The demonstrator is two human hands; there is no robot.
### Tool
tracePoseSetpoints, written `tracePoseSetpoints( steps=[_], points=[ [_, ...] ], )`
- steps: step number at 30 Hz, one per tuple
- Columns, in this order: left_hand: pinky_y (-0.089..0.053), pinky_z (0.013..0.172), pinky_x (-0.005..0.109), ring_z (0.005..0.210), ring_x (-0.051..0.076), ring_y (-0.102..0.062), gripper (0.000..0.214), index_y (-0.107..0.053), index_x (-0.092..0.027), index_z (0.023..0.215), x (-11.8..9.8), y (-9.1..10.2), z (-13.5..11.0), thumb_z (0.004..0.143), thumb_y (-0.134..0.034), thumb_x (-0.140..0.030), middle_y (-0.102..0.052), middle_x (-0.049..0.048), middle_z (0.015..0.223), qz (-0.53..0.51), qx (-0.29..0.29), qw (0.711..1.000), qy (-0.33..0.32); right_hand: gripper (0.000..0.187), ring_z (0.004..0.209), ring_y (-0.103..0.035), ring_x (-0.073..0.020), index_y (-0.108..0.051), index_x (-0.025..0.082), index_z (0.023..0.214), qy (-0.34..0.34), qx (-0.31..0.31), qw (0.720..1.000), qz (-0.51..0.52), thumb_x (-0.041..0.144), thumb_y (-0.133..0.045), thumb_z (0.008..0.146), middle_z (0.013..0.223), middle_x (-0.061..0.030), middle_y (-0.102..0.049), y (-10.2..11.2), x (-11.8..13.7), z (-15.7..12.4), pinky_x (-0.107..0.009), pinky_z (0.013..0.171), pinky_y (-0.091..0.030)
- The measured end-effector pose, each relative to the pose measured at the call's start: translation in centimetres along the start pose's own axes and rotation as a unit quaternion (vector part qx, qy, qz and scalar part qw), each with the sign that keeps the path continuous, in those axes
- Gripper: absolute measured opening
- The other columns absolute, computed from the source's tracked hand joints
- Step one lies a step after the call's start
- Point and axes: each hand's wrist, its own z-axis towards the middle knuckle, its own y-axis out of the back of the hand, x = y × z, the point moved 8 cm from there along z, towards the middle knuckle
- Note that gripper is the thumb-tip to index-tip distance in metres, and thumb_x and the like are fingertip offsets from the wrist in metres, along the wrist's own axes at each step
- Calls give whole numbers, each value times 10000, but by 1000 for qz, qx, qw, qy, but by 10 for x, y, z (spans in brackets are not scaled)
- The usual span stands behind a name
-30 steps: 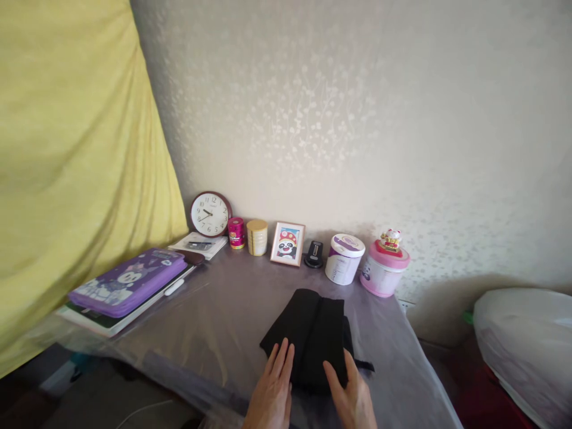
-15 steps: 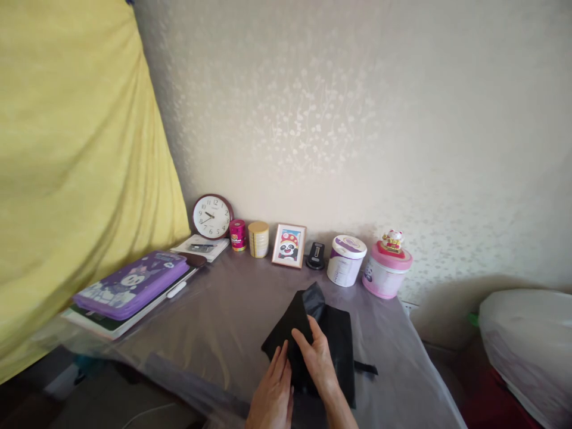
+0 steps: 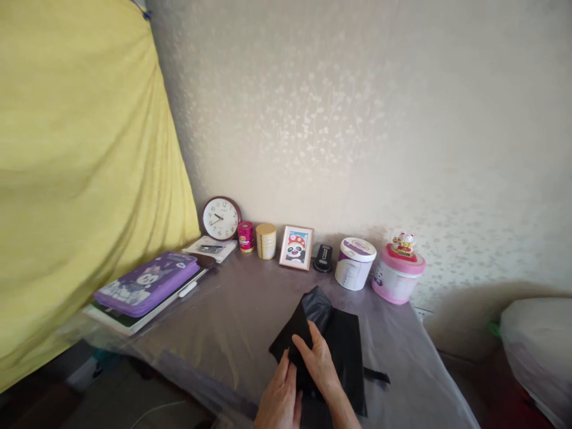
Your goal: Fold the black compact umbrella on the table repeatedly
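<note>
A black folded fabric bag (image 3: 346,351) lies at the near part of the table, its flap raised in a fold and a short strap sticking out to the right. My right hand (image 3: 316,357) grips the raised flap, thumb on the near side and the fingers partly behind it. At the bag's left lower edge, my left hand (image 3: 280,387) is closed on the fabric, its thumb tucked below. Folds of the bag hide some fingertips.
Along the wall stand a clock (image 3: 221,218), a pink can (image 3: 245,237), a yellow-lidded jar (image 3: 266,242), a panda picture frame (image 3: 296,247), a small black device (image 3: 323,259), a white-and-purple tub (image 3: 355,265) and a pink tub (image 3: 397,277). A purple case (image 3: 147,283) lies on books at left.
The camera view has shifted, moving everything slightly right. My left fingertips have bent closer in on the bag's edge; my right hand keeps its hold on the flap.
</note>
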Motion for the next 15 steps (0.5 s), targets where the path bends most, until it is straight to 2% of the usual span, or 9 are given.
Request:
tracePoseSetpoints(
  steps=[2,6,11,15],
  points=[
    [-492,932,334,1193,247,-517,492,-459,-75,1237,2,-2,-1,751,-411,-132,-411,207,1392,-3,-1,1000,17,294,944,-653,-235,-607,209,1056,-3,2,1000,-13,313,-562,785,989,-33,-701,0,-2,1,-345,825,-529],
    [-483,938,333,1195,256,-512,496,-474,-80,1230,2,-2,-4,739,-425,-133,-448,195,1364,22,-40,998,36,321,970,-646,-228,-580,198,1103,0,17,1000,-17,296,-553,799,1027,-37,-695,-2,-5,3,-341,844,-518],
    [-468,959,354,1203,270,-500,520,-461,-79,1243,4,-5,-10,727,-449,-134,-497,182,1324,63,-92,994,23,329,952,-654,-236,-578,185,1099,5,16,999,-46,300,-552,792,1009,-51,-702,-2,-5,4,-323,792,-528],
    [-490,922,300,1158,250,-541,498,-454,-81,1244,7,-5,-15,753,-475,-160,-543,170,1275,55,-118,991,-18,310,885,-666,-229,-576,186,1090,7,46,994,-96,313,-510,815,951,-56,-706,-8,0,3,-307,751,-516]
  ],
)
